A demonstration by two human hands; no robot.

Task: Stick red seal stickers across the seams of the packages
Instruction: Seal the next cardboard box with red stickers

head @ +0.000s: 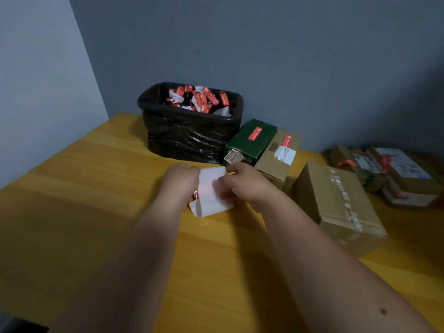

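Note:
A white sticker sheet, curled with its blank back toward me, is held above the yellow table. My left hand grips its left edge, where a bit of red sticker shows. My right hand pinches the sheet's right side. A brown cardboard box with a taped seam lies to the right. Behind it, a green box and a smaller brown box each carry a red seal sticker on top.
A bin lined with a black bag stands at the back, full of red and white sticker scraps. Several wrapped packages with red tape lie at the far right. Grey walls close the table's back and left.

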